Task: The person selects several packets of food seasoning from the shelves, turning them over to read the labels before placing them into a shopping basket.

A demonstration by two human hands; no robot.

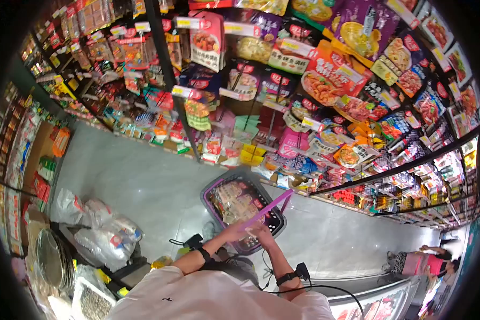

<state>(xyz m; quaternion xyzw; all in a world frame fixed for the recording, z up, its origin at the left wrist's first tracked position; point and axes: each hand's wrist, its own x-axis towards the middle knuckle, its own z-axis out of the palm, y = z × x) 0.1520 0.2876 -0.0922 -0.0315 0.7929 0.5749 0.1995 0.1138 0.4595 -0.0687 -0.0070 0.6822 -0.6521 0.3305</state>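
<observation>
A dark grey shopping basket (207, 201) with a purple inner rim stands on the floor in front of me. Several printed food packets (234, 197) lie inside it. Its purple handle (274, 204) slants up across the near right part of the basket. My left hand (233, 231) is at the lower left end of the handle, fingers closed round it. Close beside it, my right hand (260, 231) is closed on the same end of the handle. The fingertips are small and partly hidden.
Shelves of hanging food packets (333, 74) run along the far side, above the grey floor (144, 176). White plastic bags (109, 240) are piled at the left, by a side shelf (34, 160). A lit display case (381, 301) stands at lower right. Another person (421, 264) is at far right.
</observation>
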